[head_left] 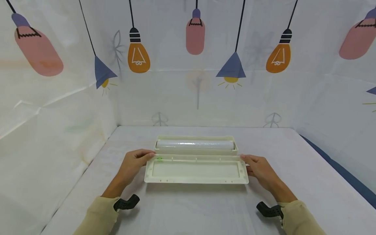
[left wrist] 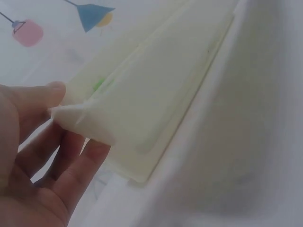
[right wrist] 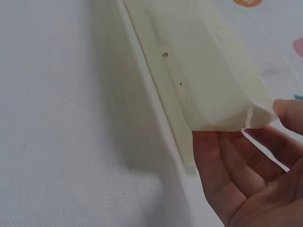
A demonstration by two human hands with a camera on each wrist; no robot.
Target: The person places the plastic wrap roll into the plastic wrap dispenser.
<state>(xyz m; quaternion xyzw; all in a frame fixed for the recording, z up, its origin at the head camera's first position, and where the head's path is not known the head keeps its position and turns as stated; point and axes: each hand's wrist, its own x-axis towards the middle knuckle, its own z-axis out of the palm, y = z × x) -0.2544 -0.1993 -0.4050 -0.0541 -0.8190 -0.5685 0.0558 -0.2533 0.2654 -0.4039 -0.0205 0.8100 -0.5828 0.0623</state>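
A long cream plastic box [head_left: 199,152] lies on the table with a shiny roll of cling film [head_left: 195,144] inside. Right in front of it is the cream lid [head_left: 196,170], its hollow inner side up and a small green mark near its left corner. My left hand [head_left: 134,165] pinches the lid's left end, thumb on top and fingers beneath, as the left wrist view shows. At the opposite end, my right hand [head_left: 259,170] grips the lid the same way. A shadow falls on the cloth below the lid's near edge.
White cloth covers the table [head_left: 199,212]. Behind and at both sides hang white sheets [head_left: 176,98] printed with lamps and bulbs. Black wrist mounts [head_left: 126,202] stick out from both sleeves. A dark blue strip [head_left: 337,166] runs along the table's right edge.
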